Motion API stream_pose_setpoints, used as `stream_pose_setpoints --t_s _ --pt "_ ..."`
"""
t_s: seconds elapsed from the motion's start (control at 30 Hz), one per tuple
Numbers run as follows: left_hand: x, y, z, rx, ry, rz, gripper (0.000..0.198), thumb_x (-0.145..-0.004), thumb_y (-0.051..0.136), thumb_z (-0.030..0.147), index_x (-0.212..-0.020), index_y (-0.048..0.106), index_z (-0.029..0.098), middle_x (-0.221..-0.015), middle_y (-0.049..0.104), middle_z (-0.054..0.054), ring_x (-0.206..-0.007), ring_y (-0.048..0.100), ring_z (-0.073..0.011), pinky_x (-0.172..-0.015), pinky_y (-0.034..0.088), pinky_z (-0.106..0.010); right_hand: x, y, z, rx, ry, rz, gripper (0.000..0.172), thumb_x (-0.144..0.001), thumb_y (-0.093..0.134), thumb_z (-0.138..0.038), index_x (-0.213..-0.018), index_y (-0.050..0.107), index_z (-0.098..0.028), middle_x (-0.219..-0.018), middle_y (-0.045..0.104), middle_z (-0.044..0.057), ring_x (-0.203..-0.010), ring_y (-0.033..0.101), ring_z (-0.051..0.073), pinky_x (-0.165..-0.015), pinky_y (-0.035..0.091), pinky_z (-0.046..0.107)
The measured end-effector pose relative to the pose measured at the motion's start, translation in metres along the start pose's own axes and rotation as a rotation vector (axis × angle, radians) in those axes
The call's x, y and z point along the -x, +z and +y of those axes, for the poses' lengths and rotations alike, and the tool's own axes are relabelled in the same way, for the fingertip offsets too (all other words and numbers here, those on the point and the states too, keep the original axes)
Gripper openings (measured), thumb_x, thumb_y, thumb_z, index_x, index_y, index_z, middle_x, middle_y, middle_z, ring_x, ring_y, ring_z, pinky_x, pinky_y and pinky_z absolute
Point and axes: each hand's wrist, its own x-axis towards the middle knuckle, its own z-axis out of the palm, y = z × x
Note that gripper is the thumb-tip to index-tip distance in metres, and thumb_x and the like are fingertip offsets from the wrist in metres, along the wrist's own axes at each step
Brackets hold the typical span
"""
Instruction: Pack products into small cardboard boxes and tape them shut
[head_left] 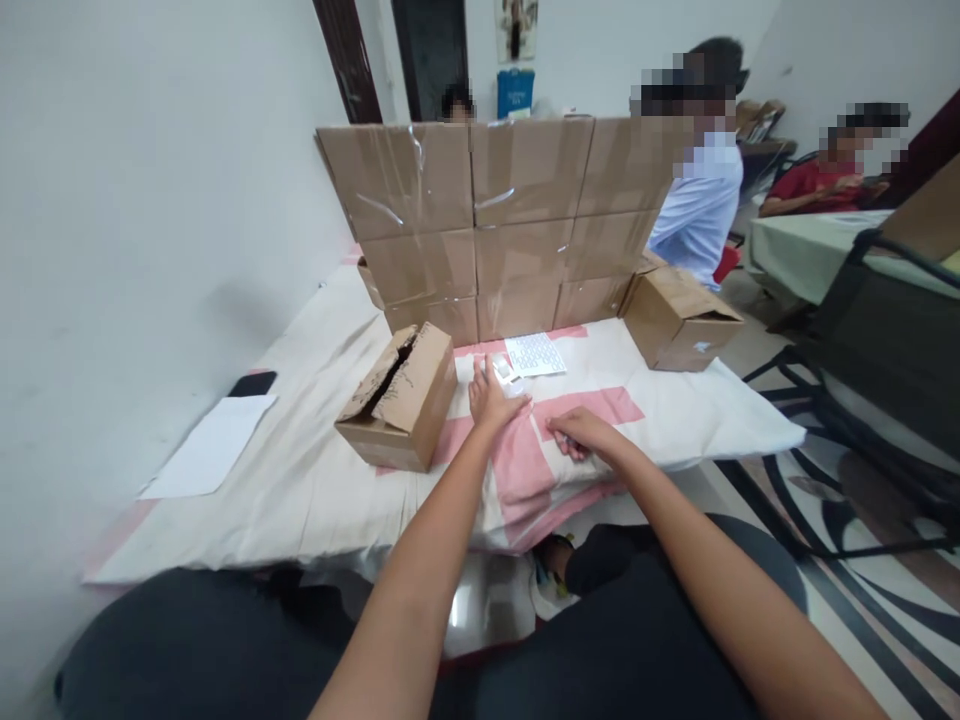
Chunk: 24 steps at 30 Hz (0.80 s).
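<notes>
My left hand (491, 398) rests on the cloth-covered table, its thumb stretched apart from the fingers. Just beyond it, close to the fingers, lies a small whitish, shiny item (514, 386), too blurred to name. Behind that item is a white sheet with rows of small printed marks (536, 354). To the right, my right hand (581, 432) is held low over the near part of the cloth with its fingers curled in. Whatever those fingers hold, if anything, is hidden.
A cardboard panel (521, 255) stands across the table. Cardboard boxes stand left (409, 405) and right (679, 315). White paper (214, 445) and a dark flat object (253, 384) lie by the wall. People sit beyond; a folding chair (885, 350) is at right.
</notes>
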Motion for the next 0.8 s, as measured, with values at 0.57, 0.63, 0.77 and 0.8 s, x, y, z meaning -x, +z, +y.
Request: stream_pose_setpoints --t_s 0.57,0.63,0.77,0.8 --pt "0.021 -0.023 0.01 0.515 0.143 0.31 0.06 -0.081 0.067 0.03 -0.137 0.045 0.023 -0.151 0.046 -0.013 -0.146 0.04 -0.0245 -0.122 0.033 -0.038 0.013 -0.022 -0.067 -0.135 -0.422 0.086 0.052 -0.075 0.067 -0.061 -0.052 0.061 -0.015 -0.059 0.06 0.003 -0.054 0.051 0.01 -0.053 0.039 0.023" --pt "0.019 -0.037 0.017 0.606 0.156 0.365 0.041 -0.087 0.057 0.03 -0.126 0.051 0.021 -0.137 0.057 -0.014 -0.132 0.055 -0.0226 -0.112 0.045 -0.036 0.007 -0.018 -0.083 -0.18 -0.501 0.1 0.044 -0.076 0.065 -0.053 -0.052 0.061 -0.016 -0.068 0.063 0.005 -0.061 0.054 0.011 -0.055 0.04 0.022" --pt "0.021 -0.078 0.04 0.751 0.169 0.373 0.035 -0.098 0.033 0.039 -0.12 0.052 0.02 -0.107 0.068 -0.011 -0.092 0.071 -0.0186 -0.08 0.058 -0.032 -0.005 -0.006 -0.11 -0.26 -0.659 0.121 0.037 -0.074 0.061 -0.039 -0.044 0.056 -0.018 -0.078 0.069 0.007 -0.072 0.059 0.013 -0.063 0.043 0.022" --pt "0.027 -0.093 0.045 0.771 0.182 0.356 0.036 -0.099 0.032 0.042 -0.118 0.054 0.021 -0.101 0.069 -0.009 -0.088 0.071 -0.0187 -0.077 0.058 -0.032 -0.006 -0.004 -0.114 -0.268 -0.69 0.116 0.036 -0.073 0.06 -0.037 -0.043 0.055 -0.018 -0.076 0.069 0.007 -0.075 0.061 0.014 -0.065 0.044 0.023"
